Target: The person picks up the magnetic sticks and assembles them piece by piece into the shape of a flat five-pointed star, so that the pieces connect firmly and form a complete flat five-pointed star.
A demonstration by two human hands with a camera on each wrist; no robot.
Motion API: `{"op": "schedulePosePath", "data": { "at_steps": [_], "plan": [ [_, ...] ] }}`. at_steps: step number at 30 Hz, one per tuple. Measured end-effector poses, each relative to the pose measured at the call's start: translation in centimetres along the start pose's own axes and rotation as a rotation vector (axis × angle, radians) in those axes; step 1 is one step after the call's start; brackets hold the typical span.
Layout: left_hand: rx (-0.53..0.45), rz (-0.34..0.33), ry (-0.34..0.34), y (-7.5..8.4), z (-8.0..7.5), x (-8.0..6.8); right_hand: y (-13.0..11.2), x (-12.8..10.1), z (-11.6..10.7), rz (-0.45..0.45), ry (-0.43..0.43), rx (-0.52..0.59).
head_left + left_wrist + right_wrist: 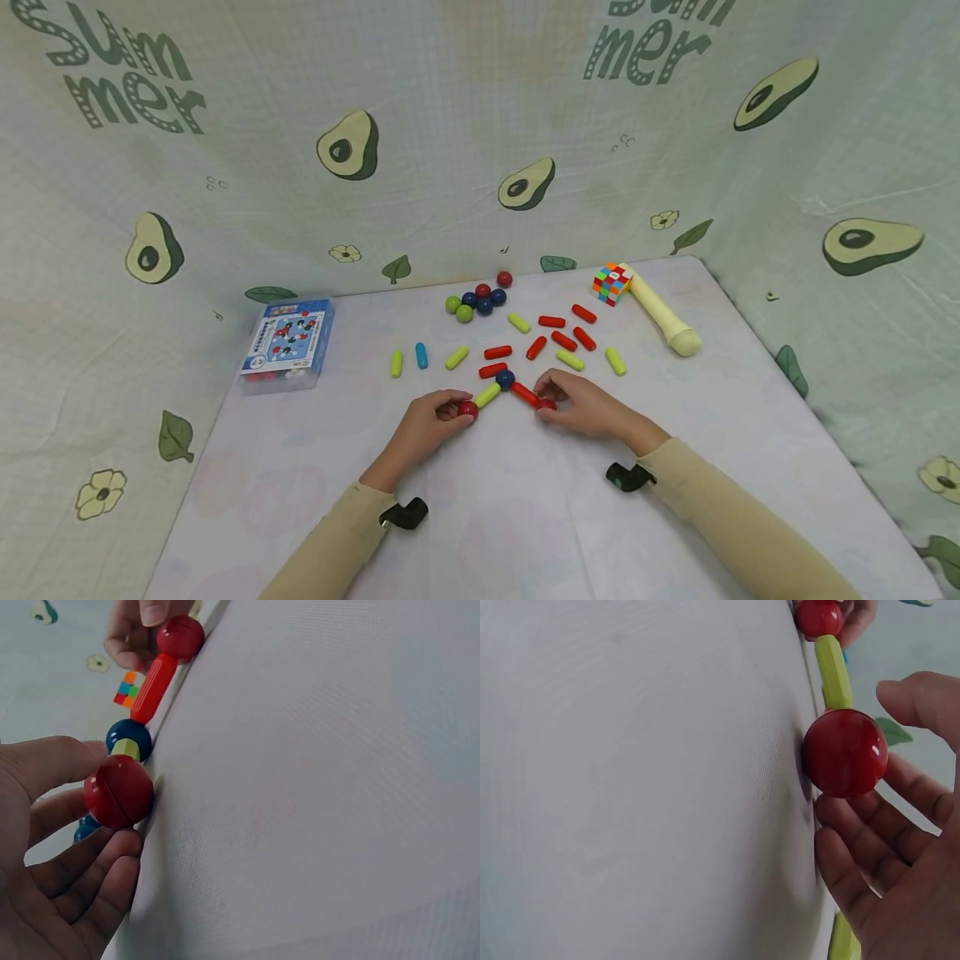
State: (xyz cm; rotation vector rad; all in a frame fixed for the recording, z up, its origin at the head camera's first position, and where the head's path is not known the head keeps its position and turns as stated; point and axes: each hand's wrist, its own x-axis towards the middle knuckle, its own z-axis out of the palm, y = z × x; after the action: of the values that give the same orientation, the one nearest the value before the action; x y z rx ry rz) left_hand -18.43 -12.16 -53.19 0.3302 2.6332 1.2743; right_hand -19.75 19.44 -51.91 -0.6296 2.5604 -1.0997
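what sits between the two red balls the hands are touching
In the head view, between the left red ball and right red ball: a yellow-green rod, a dark blue ball, a red rod.

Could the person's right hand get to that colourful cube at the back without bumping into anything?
Probably yes. The right hand sits on the same side as the cube; only low red sticks and green sticks lie flat between them, easily passed over.

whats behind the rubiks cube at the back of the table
A cream cylindrical tool lies right behind the cube, running toward the right; the cube covers its near end, so whether they touch can't be seen.
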Motion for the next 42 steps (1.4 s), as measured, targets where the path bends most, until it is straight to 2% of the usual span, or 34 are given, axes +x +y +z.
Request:
{"op": "schedulePosePath", "data": {
  "at_steps": [3, 9, 14, 23, 29, 34, 42],
  "plan": [
    [0.01, -0.01, 0.005, 0.1, 0.1, 0.4, -0.4, 0.4, 0.1, 0.019, 0.023, 0.024],
    [0.013, -0.042, 0.059, 0.5, 0.2, 1.9, -1.2, 2.1, 0.6, 0.047, 0.08, 0.037],
    [0.024, -0.072, 0.078, 0.9, 0.3, 3.6, -1.7, 3.4, 1.3, 0.017, 0.118, 0.014],
    [0.115, -0.034, 0.022, 2.2, 0.9, 6.6, -2.1, 4.7, 2.3, -0.008, 0.162, -0.038],
    [0.237, -0.016, -0.003, 3.0, 1.2, 8.0, -2.1, 5.2, 2.6, -0.008, 0.174, -0.046],
    [0.312, -0.029, -0.001, 3.2, 1.5, 8.6, -2.2, 5.5, 2.7, 0.0, 0.174, -0.056],
    [0.299, -0.039, 0.036, 2.7, 1.0, 8.2, -2.7, 5.7, 2.7, -0.009, 0.18, -0.065]
  ]
}}
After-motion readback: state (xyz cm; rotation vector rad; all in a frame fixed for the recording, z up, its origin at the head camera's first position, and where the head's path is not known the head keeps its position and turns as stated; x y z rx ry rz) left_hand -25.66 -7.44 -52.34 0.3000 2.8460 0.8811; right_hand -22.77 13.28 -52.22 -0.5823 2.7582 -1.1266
